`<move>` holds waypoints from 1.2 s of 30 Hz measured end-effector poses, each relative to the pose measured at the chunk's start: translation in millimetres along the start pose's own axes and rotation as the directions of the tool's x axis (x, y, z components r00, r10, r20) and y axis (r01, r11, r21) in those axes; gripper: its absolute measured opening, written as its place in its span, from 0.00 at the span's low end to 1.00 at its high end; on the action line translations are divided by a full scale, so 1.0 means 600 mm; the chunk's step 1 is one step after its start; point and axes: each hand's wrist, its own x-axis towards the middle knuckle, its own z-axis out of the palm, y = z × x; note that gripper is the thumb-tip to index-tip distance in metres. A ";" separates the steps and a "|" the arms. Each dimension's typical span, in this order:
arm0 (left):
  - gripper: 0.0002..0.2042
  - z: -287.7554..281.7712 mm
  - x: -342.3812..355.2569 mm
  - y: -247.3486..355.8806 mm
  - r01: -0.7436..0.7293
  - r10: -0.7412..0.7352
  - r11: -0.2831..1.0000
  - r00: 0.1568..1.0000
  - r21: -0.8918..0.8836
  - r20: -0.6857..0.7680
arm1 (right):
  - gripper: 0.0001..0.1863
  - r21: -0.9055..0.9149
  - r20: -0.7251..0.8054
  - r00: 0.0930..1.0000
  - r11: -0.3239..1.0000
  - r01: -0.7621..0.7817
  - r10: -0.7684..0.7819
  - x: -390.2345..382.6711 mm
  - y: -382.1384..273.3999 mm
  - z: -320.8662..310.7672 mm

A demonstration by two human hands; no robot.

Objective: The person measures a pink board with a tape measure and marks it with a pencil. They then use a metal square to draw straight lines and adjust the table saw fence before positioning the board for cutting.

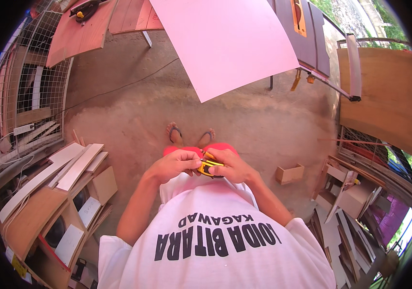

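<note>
while the yellow-and-black tape measure (208, 169) sits just in front of the shirt, above the person's lap, the right hand (230, 166) is closed around its case, thumb on top. the left hand (179, 163) has its fingertips drawn together at the case's left end; whether they pinch the blade's tip is too small to tell. if they do and slip, a spring-loaded blade could snap back and nip a finger. a slim yellow-orange stick (209, 155), perhaps a pencil, juts by the right fingers; sharing that grip, it could work loose and fall.

below, the feet (172, 130) are in open sandals, so a dropped case could land on bare toes. a small open box (290, 174) stands on the floor to the right, a likely trip for a careless sidestep. ahead, a dark cable (133, 83) crosses the floor and could catch a foot.

farther out, the large pink sheet (225, 43) hangs a corner toward the person; a bump there might shift it or chip the corner. beyond its right edge, a saw blade (298, 13) shows in an orange insert (299, 28), a cutting hazard to any reaching arm.
</note>
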 end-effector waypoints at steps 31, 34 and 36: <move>0.12 -0.046 0.084 0.045 -0.273 0.309 0.947 0.918 0.170 -0.246 | 0.28 0.063 -0.664 0.741 0.995 -0.080 0.101 0.021 -0.033 0.076; 0.11 -0.024 0.071 0.059 -0.389 0.370 0.921 0.871 0.007 -0.323 | 0.29 0.069 -0.663 0.742 0.995 -0.072 0.100 0.038 -0.066 0.065; 0.11 -0.020 0.066 0.063 -0.403 0.363 0.912 0.880 -0.079 -0.307 | 0.29 0.066 -0.661 0.746 0.996 -0.051 0.082 0.042 -0.074 0.061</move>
